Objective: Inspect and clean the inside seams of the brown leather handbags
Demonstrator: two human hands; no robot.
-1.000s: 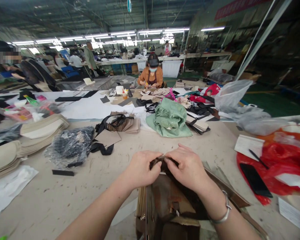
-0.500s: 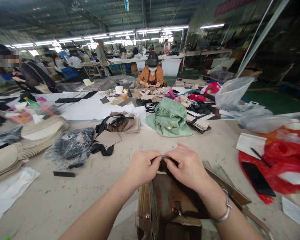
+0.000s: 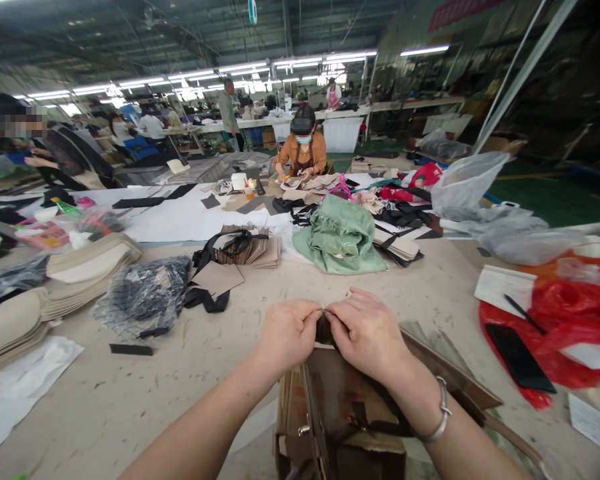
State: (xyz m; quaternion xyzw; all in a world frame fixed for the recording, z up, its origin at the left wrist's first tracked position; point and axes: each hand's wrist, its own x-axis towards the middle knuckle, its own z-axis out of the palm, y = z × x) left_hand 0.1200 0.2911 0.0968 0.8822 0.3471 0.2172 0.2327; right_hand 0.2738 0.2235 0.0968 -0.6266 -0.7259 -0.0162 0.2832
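A brown leather-like bag (image 3: 353,380), with a small metal clasp on its front, stands in front of me at the table's near side. My left hand (image 3: 287,337) pinches the bag's far upper edge between thumb and fingers. Right beside it, my right hand (image 3: 367,333) grips the same edge, thumb tips almost meeting; a silver bangle circles that wrist. The exact bit of edge between the fingertips is mostly hidden. A long brown strap or flap (image 3: 473,393) stretches out to the right, partly behind my right forearm.
Across the table (image 3: 180,400) a co-worker (image 3: 303,150) sits handling beige pieces. Green cloth (image 3: 340,233) and brown panels (image 3: 247,250) lie ahead. To the left are a plastic-wrapped bundle (image 3: 143,293) and stacked beige panels (image 3: 93,277). A phone (image 3: 520,357) rests on red plastic (image 3: 570,320) at right.
My right hand and forearm have shifted slightly left, while both hands keep their pinch on the bag's edge. In the background a standing person has moved right; the seated co-worker's hands have moved.
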